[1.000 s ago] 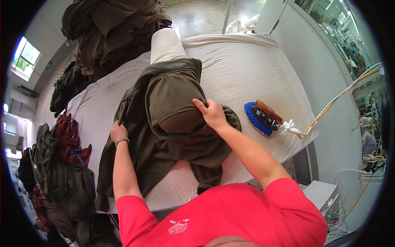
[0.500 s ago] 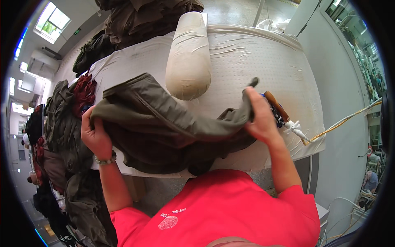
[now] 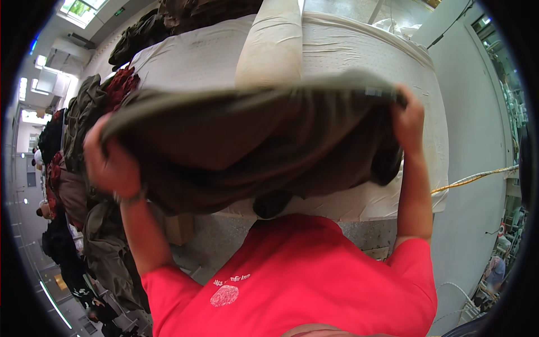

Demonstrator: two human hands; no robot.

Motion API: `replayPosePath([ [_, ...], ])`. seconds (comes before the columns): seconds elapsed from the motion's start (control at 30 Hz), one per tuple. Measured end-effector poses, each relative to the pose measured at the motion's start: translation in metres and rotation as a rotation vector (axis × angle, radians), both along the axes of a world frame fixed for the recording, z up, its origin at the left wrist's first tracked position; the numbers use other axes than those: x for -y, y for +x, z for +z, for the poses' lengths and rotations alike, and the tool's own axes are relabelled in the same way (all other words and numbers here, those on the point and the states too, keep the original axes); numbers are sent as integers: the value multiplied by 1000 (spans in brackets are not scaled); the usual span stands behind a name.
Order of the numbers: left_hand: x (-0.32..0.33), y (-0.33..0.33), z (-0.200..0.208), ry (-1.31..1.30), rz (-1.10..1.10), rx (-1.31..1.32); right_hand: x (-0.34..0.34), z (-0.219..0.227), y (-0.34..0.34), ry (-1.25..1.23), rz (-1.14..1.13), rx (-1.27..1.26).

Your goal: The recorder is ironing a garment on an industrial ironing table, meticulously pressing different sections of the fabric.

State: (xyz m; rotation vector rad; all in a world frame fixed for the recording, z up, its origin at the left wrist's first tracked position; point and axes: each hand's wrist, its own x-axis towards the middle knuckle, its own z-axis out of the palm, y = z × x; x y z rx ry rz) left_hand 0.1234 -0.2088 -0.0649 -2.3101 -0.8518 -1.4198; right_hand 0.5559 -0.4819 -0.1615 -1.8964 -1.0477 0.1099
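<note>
A dark olive-brown garment point(image 3: 252, 143) is stretched out between my hands, held above the near part of the padded table. Its upper edge is smeared by motion, and I cannot tell its exact kind. My left hand point(image 3: 115, 163), blurred, is closed around the garment's left end. At the other end my right hand point(image 3: 411, 121) grips a corner, close to a small pale patch on the cloth. Behind the garment, a cream padded pressing arm point(image 3: 275, 50) shows only its far part; the rounded near end is hidden.
A white-covered table point(image 3: 370, 56) spreads beneath the work. Piles of olive clothes point(image 3: 81, 135) and dark red cloth point(image 3: 120, 84) lie along the left. More brown garments point(image 3: 208, 14) are heaped beyond the table. At right a yellow-white cord point(image 3: 477, 178) crosses before a grey wall point(image 3: 471, 112).
My hands have moved farther apart, the right one up and outward, spreading the garment wide. The cloth now covers the pressing arm's near end and the brown-handled tool on the right.
</note>
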Motion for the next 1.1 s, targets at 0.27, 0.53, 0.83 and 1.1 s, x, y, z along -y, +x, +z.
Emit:
replayPosePath([
  [0.27, -89, 113, -140, -612, -138, -8, -146, -43, -5, -74, -159, 350],
  [0.53, -16, 120, -229, -1253, -258, -154, -150, -125, -90, -188, 126, -794],
  [0.83, 3, 101, -197, -979, -423, -90, -90, -127, -76, -391, -42, -104],
  [1.1, -88, 209, -223, -782, -604, -112, -233, -122, -85, -169, -71, 18],
])
